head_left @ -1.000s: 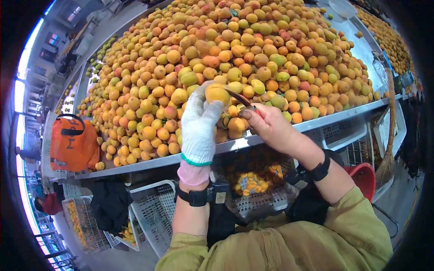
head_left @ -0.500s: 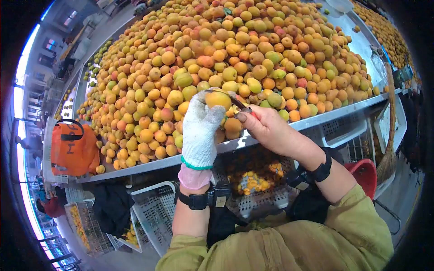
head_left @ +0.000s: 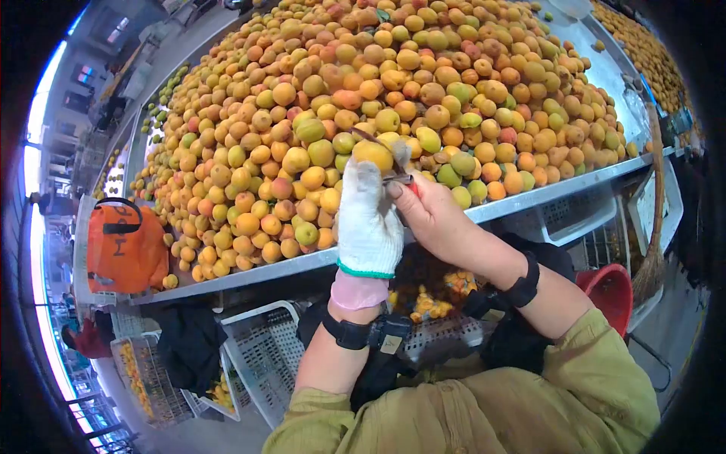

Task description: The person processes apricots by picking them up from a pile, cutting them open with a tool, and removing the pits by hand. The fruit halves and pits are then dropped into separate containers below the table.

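On the head feed I had the gloved left hand (head_left: 368, 208) clamped round a single apricot (head_left: 373, 157), raised over the near slope of the heap of apricots (head_left: 291, 129), just beyond the table rim (head_left: 249, 278). Bare right hand (head_left: 439, 223) closed on a small knife (head_left: 398, 179), thumb pressed to the metal by the red handle, for fine control, I judged. The knit glove probably gave purchase on smooth skin and some cover beside the edge; both wrists kept low and close so fruit and tool could meet. Crate (head_left: 446, 333) sat below, between the forearms, orange pieces (head_left: 431, 306) in it, likely put there for a short reach. Hard to make out: the middle of the blade was lost among fruit and fingers; a dark curved sliver beyond the apricot was probably its tip, and I couldn't tell whether it cut or merely touched. Left fingertips blurred; most of the handle sat inside the right fist. Left wrist and dark clothing hid much of the crate; the frame's top edge cut off the heap
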`<state>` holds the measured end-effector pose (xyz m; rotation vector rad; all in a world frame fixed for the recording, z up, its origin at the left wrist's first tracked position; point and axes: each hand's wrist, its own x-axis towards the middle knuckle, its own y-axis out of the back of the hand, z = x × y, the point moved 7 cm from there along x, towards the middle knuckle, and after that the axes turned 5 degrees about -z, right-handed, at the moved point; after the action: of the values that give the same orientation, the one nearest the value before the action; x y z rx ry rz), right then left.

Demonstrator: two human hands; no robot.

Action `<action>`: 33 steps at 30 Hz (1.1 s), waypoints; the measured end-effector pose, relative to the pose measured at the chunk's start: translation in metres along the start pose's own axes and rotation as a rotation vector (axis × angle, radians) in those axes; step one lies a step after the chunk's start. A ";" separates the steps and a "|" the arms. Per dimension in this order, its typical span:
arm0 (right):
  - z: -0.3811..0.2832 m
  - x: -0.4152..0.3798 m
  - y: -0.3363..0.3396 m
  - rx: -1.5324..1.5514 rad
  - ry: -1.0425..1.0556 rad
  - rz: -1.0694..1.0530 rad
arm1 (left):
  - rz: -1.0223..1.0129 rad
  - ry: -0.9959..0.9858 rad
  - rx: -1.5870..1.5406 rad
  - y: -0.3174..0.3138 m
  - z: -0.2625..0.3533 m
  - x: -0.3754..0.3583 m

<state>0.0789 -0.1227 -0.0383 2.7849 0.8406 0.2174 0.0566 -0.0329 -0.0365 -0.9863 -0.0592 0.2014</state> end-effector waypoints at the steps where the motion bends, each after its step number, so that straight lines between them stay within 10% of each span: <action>1: -0.005 0.000 0.001 0.030 -0.015 -0.040 | 0.023 -0.003 0.031 0.003 0.000 -0.001; 12: -0.023 0.000 0.038 0.656 -0.180 0.076 | -0.162 -0.111 0.309 -0.017 0.034 0.001; 19: -0.023 0.013 0.040 0.279 0.032 0.090 | -0.088 -0.140 0.866 -0.032 0.036 -0.005; 27: -0.042 0.005 0.027 -0.246 0.327 0.219 | 0.142 -0.317 0.320 0.015 0.009 -0.004; 30: -0.042 0.005 0.017 -0.116 0.307 0.191 | 0.265 -0.413 0.727 0.026 0.014 -0.007; 33: -0.037 0.005 0.015 0.074 0.218 0.223 | 0.202 -1.050 1.840 -0.036 0.034 -0.027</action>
<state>0.0833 -0.1254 0.0010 2.9617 0.5907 0.5461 0.0306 -0.0293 0.0135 1.0270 -0.6078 0.7502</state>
